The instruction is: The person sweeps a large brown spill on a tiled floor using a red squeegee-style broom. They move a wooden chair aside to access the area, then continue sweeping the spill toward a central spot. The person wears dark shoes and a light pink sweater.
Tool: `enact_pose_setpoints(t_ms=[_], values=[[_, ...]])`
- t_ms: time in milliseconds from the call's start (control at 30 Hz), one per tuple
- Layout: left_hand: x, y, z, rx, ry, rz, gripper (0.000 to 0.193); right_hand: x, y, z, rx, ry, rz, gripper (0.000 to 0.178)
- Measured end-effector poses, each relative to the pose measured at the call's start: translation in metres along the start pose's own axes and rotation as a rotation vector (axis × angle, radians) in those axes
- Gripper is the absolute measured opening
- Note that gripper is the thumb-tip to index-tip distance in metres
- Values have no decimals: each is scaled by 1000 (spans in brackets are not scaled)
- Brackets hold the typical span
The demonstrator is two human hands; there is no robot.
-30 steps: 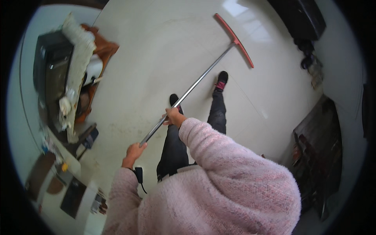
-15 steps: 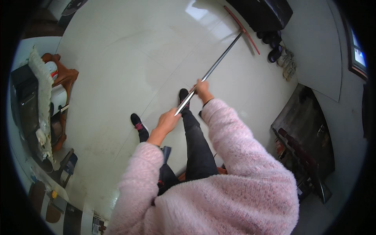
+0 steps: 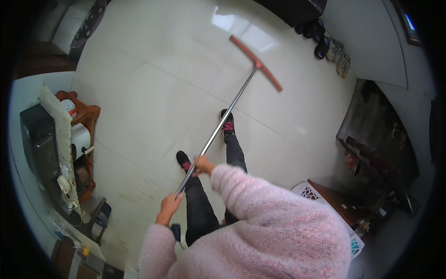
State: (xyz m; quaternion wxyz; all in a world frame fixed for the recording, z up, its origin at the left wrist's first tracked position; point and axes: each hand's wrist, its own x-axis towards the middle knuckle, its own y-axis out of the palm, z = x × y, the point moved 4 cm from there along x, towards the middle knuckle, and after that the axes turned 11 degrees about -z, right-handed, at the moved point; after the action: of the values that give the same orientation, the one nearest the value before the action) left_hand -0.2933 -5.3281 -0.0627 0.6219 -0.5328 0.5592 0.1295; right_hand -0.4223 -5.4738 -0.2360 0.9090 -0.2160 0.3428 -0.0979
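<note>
A floor squeegee with a long silver pole (image 3: pixel 227 112) slants across the middle of the view. Its red blade (image 3: pixel 257 62) rests on the pale tiled floor (image 3: pixel 158 93), out ahead of my feet. Near the pole's lower end, my left hand (image 3: pixel 170 204) is wrapped round it. Higher up the pole, my right hand (image 3: pixel 203 165) grips it with the fingers closed. The pole passes over my black shoes, the left shoe (image 3: pixel 184 160) close beside it and the right shoe (image 3: pixel 227 122) farther forward.
At the left stands a brown wooden stand (image 3: pixel 86 111) with boxes and a white container (image 3: pixel 80 139). Slippers (image 3: pixel 320 48) and pale shoes (image 3: pixel 343 64) line the far right wall, below a black cabinet (image 3: pixel 297 10). A brown-topped table with white lattice sides (image 3: pixel 337 204) is at my right.
Both hands have drawn the squeegee back toward me and to the left, its blade moving away from the shoes by the wall. My view and stance have shifted as well.
</note>
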Motion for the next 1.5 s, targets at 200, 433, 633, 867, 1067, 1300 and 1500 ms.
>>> enact_pose_setpoints(t_ms=[200, 433, 633, 867, 1067, 1300, 1500], values=[[-58, -55, 72, 218, -36, -81, 50, -30, 32, 115, 1452, 1102, -180, 20], [74, -17, -155, 42, 242, -199, 49, 22, -124, -121, 962, 733, -706, 19], [146, 34, -367, -94, 371, -118, 52, 3, -310, -298, 1220, 1084, -810, 22], [73, 49, -203, 68, 246, 17, 53, -12, -137, -177, -318, 93, -384, 29], [-38, 0, -36, 270, 141, 47, 54, -48, 15, -13, 106, -80, -202, 27], [-32, 17, -92, 260, 269, -117, 53, -83, -34, -56, 1556, 844, -389, 26], [22, 122, -322, 102, 461, -132, 51, -158, -196, -267, 1420, 987, -675, 29]])
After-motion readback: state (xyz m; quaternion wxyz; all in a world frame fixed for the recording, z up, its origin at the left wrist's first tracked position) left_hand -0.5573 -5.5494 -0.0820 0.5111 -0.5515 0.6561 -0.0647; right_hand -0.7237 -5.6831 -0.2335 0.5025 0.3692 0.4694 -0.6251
